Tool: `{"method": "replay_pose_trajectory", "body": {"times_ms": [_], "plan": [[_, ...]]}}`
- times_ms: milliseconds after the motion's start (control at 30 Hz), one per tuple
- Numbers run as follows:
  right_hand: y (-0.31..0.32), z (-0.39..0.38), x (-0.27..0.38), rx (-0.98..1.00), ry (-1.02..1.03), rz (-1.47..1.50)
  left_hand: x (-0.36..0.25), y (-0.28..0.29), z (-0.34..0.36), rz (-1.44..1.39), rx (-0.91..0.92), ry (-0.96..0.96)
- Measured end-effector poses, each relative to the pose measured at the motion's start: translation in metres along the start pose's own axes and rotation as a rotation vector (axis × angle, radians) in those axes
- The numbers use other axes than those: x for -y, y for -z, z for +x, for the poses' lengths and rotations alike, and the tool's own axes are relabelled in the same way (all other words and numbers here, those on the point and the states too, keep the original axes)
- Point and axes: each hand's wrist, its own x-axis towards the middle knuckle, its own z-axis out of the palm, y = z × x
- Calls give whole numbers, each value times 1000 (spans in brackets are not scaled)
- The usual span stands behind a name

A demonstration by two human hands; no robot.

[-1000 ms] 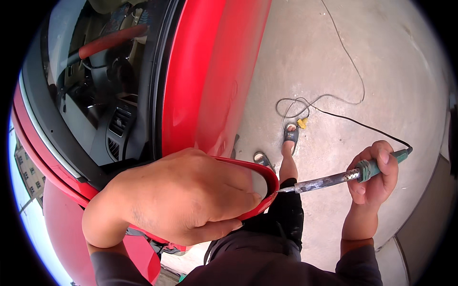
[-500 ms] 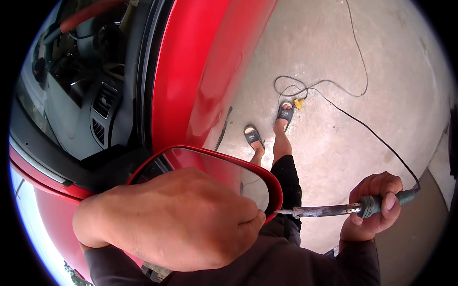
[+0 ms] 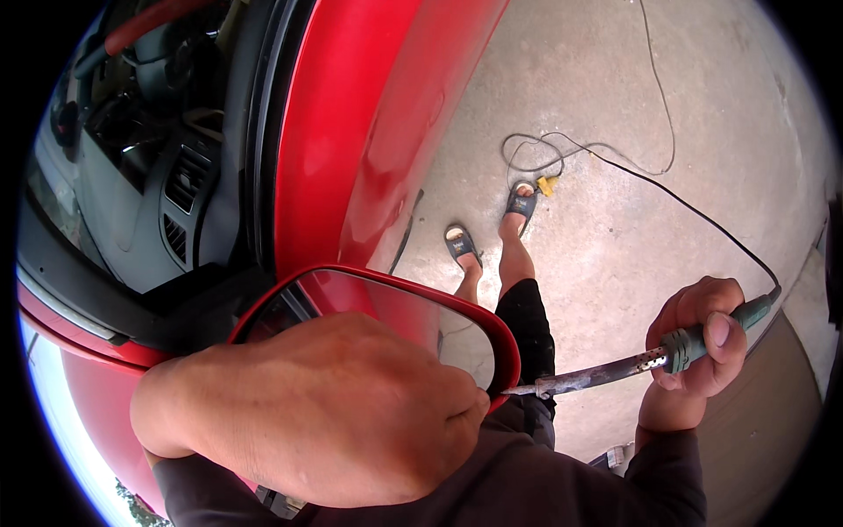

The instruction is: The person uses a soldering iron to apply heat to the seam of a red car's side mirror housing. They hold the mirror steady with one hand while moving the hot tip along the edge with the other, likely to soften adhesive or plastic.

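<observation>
My left hand [image 3: 320, 408] is closed over the lower part of the red side mirror [image 3: 497, 338], its back covering much of the glass and its curled fingertips partly hidden by the lower rim. My right hand [image 3: 707, 334] is closed around the green handle of a soldering iron [image 3: 597, 376]. The iron's metal tip meets the mirror housing's lower right edge, beside my left fingers; whether it actually touches is hard to tell. A dark cord runs from the handle's end up across the floor.
The red car body [image 3: 329, 132] and window [image 3: 140, 149] fill the left side. On the concrete floor [image 3: 615, 246] lie loops of cord and a yellow plug-like piece [image 3: 545, 186], beside my sandalled feet [image 3: 521, 202]. A darker surface [image 3: 773, 404] is at right.
The view has shifted, showing more mirror glass above my left hand. My right hand dropped and then rose slightly, the iron's tip staying by the mirror's edge.
</observation>
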Motion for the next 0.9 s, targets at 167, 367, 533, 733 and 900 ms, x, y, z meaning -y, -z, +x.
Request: {"method": "replay_pose_trajectory", "body": {"times_ms": [167,367,533,733,900], "plan": [[18,40,4,41,1,104,-11,14,13,105,10,-15],[6,88,16,150,-290,107,-5,6,5,203,-28,-66],[-3,125,12,252,-557,99,-10,9,-3,336,88,-115],[-29,147,0,200,-777,-12,0,19,1,276,93,-122],[-48,157,-4,194,-949,-118,-1,24,-4,234,81,-99]]}}
